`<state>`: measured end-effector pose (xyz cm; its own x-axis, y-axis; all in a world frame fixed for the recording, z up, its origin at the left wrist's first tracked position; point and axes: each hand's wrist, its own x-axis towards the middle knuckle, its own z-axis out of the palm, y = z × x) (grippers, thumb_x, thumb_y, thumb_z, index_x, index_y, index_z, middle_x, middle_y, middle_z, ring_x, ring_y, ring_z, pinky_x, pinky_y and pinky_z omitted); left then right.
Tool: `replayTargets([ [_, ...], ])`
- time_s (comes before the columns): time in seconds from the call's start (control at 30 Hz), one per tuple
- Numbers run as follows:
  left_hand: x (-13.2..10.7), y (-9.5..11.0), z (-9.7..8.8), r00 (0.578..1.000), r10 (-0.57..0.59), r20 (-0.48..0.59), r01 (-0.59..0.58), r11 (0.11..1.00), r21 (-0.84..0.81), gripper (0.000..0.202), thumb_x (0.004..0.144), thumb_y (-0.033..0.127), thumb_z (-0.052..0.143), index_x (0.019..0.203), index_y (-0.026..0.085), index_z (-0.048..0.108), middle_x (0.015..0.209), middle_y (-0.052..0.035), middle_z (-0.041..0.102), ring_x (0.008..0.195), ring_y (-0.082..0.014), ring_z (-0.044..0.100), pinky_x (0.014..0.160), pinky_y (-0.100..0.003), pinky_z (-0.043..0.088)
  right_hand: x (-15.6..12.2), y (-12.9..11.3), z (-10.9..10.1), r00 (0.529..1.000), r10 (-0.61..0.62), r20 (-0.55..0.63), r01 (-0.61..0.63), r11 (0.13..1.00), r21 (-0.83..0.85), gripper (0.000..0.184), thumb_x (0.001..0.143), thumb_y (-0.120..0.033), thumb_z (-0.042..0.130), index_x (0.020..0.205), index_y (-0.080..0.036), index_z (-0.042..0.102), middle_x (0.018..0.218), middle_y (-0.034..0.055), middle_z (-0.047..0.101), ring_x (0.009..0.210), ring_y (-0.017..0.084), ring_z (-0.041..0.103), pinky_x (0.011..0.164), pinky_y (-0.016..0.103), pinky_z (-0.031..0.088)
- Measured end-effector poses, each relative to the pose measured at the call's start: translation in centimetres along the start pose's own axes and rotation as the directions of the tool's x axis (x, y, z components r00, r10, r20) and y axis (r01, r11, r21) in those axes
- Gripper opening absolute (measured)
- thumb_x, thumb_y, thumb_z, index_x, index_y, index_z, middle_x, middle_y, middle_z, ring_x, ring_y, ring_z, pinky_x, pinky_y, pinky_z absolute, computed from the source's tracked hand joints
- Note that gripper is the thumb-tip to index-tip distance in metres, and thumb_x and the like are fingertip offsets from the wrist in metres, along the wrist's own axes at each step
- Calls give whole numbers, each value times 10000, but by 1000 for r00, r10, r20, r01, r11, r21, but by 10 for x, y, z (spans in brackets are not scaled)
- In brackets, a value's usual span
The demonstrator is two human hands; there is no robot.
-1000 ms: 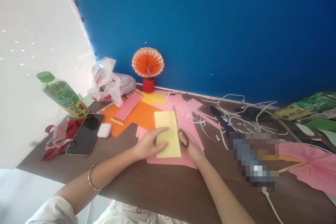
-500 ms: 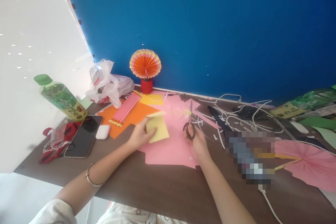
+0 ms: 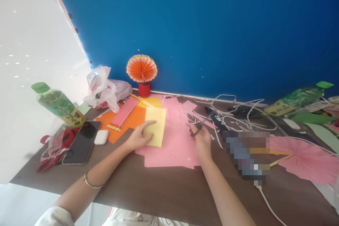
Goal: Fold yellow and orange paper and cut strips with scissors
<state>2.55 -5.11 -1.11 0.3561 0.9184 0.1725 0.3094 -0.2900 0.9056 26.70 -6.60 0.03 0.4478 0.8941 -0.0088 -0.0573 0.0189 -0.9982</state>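
- The left hand [image 3: 140,136] has hold of the yellow paper [image 3: 156,120] by its near-left side, with fingers and thumb over the front. I can't tell how hard it squeezes. Too hard, and the paper could get a crease. Too soft, and it could slip.
- The yellow paper is in front of the person, over the pink paper [image 3: 172,155]. I can't tell if the two touch. If they do, a snip could bite the pink one too.
- The right hand [image 3: 203,144] has its fingers around the handles of the scissors [image 3: 200,124]. The tips point up and to the right, away from the yellow paper. I can't see well if the blades are apart.
- Past those tips is a messy heap of white cords [image 3: 233,122]. If the scissors poke further that way, they could catch or nick one.
- The left fingers are on the paper, so a careless cut near them could hurt.
- The folded pink strips [image 3: 124,113] lie just left of the yellow paper, on the orange paper [image 3: 106,122]. A bump from the left hand could push them out of line.
- The green bottle [image 3: 59,106] is well away from the hands, but a big elbow swing could knock it.
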Motion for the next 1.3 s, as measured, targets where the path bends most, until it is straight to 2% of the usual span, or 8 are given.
replayTargets([
  [0.2, -5, 10, 1, 982, 20, 189, -21, 1000, 3, 377, 697, 95, 490, 1037, 208, 609, 1085, -30, 632, 1009, -203, 578, 841, -296, 479, -6, -8, 4, 978, -92, 189, 85, 995, 43, 349, 622, -353, 717, 854, -244, 481, 1058, 83, 659, 1059, 244, 554, 785, 366, 461],
  [0.37, -5, 11, 3, 978, 25, 207, -40, 997, 67, 360, 671, 78, 488, 974, 204, 636, 1014, -20, 660, 933, -191, 603, 809, -282, 486, -8, -8, 4, 939, -46, 340, 46, 999, 8, 327, 614, -341, 729, 802, -233, 485, 891, 61, 689, 897, 221, 610, 765, 357, 465],
  [0.73, -4, 7, 1, 972, 81, 221, -121, 977, 177, 404, 669, 73, 462, 1006, 212, 637, 1033, -22, 665, 933, -187, 616, 830, -284, 480, -7, -4, 5, 969, -53, 240, 61, 998, -23, 336, 539, -310, 758, 727, -224, 493, 715, -6, 616, 693, 165, 595, 643, 306, 483],
  [0.83, -5, -1, -1, 976, 116, 185, -178, 913, 367, 397, 683, 94, 466, 1013, 225, 642, 919, -27, 691, 803, -179, 642, 756, -287, 498, -5, -3, 2, 981, -74, 181, 77, 997, -6, 315, 547, -299, 758, 712, -214, 504, 732, -4, 616, 708, 158, 597, 632, 288, 480],
  [0.93, -4, -6, -3, 991, 129, 39, -133, 884, 448, 399, 702, 118, 464, 1050, 233, 624, 954, -32, 687, 832, -182, 642, 773, -295, 499, 0, -1, -1, 997, -51, 55, 49, 998, 31, 312, 575, -320, 751, 751, -206, 519, 754, 0, 624, 671, 138, 586, 565, 255, 457],
  [1.1, 2, -7, -5, 974, 45, -220, 15, 964, 264, 372, 753, 173, 454, 1104, 188, 575, 1131, -47, 621, 1015, -207, 588, 885, -332, 462, 16, 11, -10, 974, -44, -221, 79, 985, 154, 346, 600, -388, 730, 762, -214, 479, 698, -23, 605, 511, 99, 526, 463, 245, 411],
  [1.2, 3, -7, -3, 970, -47, -239, 86, 984, 156, 414, 778, 210, 456, 1186, 176, 514, 1178, -69, 586, 978, -213, 594, 810, -329, 494, 27, 18, -17, 911, -48, -410, 106, 987, 119, 395, 587, -422, 731, 732, -223, 423, 622, -51, 573, 453, 93, 505, 461, 256, 433],
  [1.3, 3, -7, 1, 974, -72, -216, 99, 988, 120, 452, 792, 259, 475, 1238, 186, 470, 1214, -76, 555, 921, -201, 599, 755, -307, 500, 35, 20, -25, 869, -105, -484, 146, 988, 47, 416, 601, -453, 711, 737, -234, 384, 588, -56, 546, 466, 117, 526, 485, 281, 463],
])
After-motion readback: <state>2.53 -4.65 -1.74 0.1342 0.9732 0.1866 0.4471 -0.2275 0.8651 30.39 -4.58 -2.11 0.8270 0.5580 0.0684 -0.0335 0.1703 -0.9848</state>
